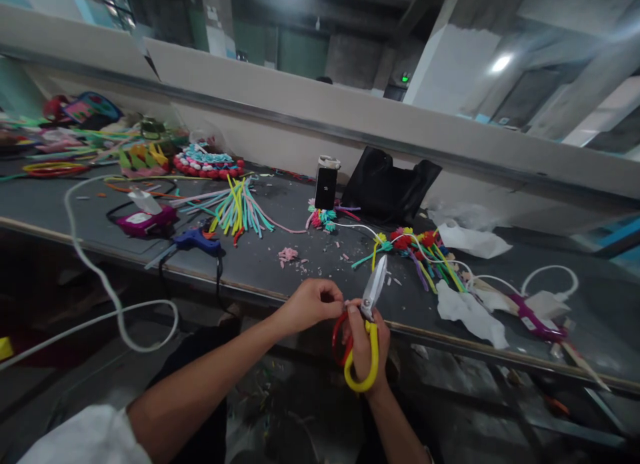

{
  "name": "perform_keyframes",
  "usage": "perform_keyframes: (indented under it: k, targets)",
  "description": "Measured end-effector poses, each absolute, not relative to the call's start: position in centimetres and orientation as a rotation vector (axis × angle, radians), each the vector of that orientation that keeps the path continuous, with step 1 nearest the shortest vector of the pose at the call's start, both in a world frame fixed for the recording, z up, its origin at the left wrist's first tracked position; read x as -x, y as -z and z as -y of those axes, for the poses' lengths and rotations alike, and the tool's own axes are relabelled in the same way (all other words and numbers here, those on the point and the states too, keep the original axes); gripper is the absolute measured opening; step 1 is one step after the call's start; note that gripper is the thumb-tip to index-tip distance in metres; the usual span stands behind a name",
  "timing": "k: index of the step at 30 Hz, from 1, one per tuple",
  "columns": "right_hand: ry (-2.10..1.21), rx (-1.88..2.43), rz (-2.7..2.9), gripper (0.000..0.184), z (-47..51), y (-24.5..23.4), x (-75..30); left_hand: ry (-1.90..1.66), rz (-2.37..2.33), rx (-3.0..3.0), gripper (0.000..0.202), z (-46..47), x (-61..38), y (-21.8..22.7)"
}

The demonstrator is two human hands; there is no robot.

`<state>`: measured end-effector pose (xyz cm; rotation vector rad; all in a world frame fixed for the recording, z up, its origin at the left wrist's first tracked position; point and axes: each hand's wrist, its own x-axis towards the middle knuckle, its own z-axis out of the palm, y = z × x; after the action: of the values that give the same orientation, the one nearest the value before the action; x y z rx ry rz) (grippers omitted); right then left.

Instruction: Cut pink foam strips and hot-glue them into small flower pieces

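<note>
My right hand [374, 357] is wrapped round a pair of scissors [375, 287], whose blades look closed and point up and away from me. One handle loop is yellow, the other red. Close beside it, my left hand [315, 307] pinches thumb and finger together against my right fingertips. Whatever sits in that pinch is too small to make out. Just beyond my hands, a small pink fluffy piece [287, 254] lies on the dark table [260, 271] among pink scraps.
Cut pipe cleaners [243, 207] lie in a heap left of centre, near a blue glue gun [197, 241]. A phone [326, 187] stands before a black bag [393, 187]. Coloured bundles [417, 244], crumpled tissue [470, 314] and a white cable [107, 287] lie about.
</note>
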<state>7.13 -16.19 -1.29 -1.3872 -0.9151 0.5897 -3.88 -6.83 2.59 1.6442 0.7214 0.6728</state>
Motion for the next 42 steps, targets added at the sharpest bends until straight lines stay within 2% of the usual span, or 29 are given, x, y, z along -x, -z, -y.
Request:
perform_keyframes:
  k: [5,10,17,26,42]
  targets:
    - [-0.725,1.409,0.932,0.029,16.2,2.4,-6.1,-0.914,-0.686,-1.227,0.010,7.1,3.4,-2.9]
    - [-0.611,1.518,1.163,0.025,16.0,3.3,-5.2,-0.993,-0.687,-1.058,0.009,7.6,2.9,-2.3]
    - [-0.497,1.533,1.219,0.020,15.8,3.2,-4.9,-1.049,-0.759,-1.060,0.011,7.7,2.7,-2.4]
    - [-0.413,1.590,1.226,0.024,15.8,2.8,-4.7,-1.088,-0.794,-1.013,0.013,8.3,2.4,-2.9]
    - [-0.426,1.608,1.277,0.023,15.8,2.9,-4.9,-1.129,-0.801,-0.993,0.011,8.3,2.2,-3.0]
